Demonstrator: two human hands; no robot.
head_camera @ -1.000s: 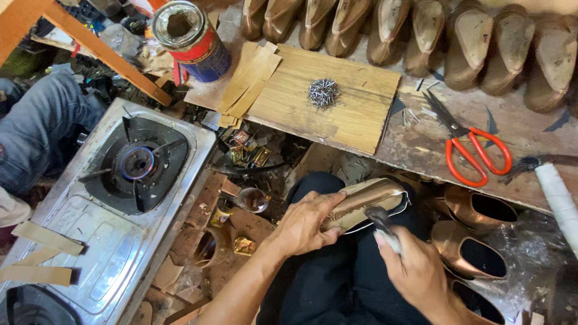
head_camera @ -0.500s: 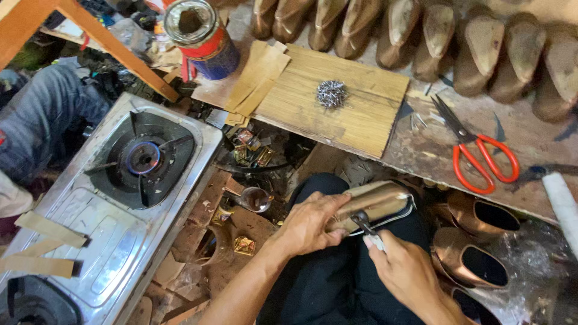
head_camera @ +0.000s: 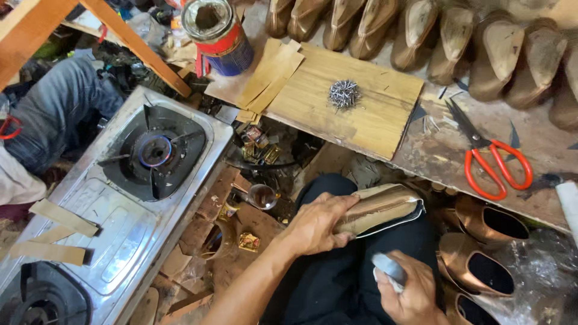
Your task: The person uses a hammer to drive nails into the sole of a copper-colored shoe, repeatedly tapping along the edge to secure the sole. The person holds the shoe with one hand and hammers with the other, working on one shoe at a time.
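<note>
Shoe upper on its last [head_camera: 379, 209] lies across the seated person's lap, gripped at its near end by the left hand [head_camera: 319, 224]. Right hand [head_camera: 409, 289], just below it, is closed round a grey-headed tool [head_camera: 388, 268], knuckles up.

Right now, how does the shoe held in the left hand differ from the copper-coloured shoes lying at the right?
The held shoe is pale gold-tan with a dark edge and lies sole-side up across the lap, gripped by the left hand. The copper shoes are darker and shinier, lie untouched by either hand, and show their dark openings. The right hand holds a small grey tool nearer the held shoe. Both kinds are slip-on in shape.
</note>
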